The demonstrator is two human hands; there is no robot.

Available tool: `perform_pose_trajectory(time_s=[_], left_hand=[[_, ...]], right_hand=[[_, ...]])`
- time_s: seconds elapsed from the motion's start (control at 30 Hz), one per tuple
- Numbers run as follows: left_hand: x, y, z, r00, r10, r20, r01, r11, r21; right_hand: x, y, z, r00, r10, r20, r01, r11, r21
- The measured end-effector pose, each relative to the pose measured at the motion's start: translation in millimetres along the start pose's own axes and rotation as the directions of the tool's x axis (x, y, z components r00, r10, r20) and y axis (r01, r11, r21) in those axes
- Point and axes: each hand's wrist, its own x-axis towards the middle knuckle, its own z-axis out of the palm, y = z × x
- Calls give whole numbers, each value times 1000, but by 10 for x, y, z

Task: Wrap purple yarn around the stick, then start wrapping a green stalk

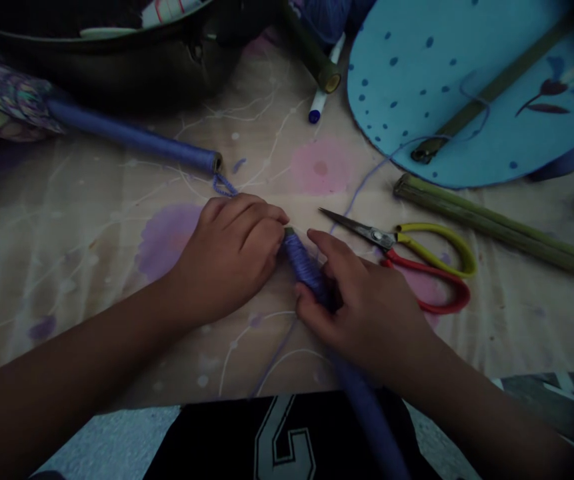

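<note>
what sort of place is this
Probably a home craft spot: a floral sheet as work surface, the left hand and right hand on a yarn-wrapped stick, with scissors and a blue fan nearby.

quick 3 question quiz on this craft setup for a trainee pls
1. True or false: the right hand holds the metal scissors with yellow and red loop handles.
2. Which thing do the left hand and the right hand both touch? A: the stick wrapped in purple yarn; B: a glue bottle; C: a metal ruler.
3. Fill in: the round blue fan with dark dots lies to the person's far ___.
Key: 1 false, they lie on the flowered cloth beside that hand. 2 A. 3 right.
</note>
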Motion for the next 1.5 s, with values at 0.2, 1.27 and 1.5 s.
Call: perform_pose_trajectory(time_s=[0.2,1.27,1.5], left_hand=[[16,58,-53,983,-179,27,179,935,-306],[17,133,-139,887,-371,275,403,332,-853],[12,122,-150,921,-317,226,342,379,-860]], right_hand=[[-36,-55,-7,998,46,-49,-41,994,97],[-79,60,-8,951,-224,-211,305,776,551],[-131,64,53,987,-131,-96,159,660,734]])
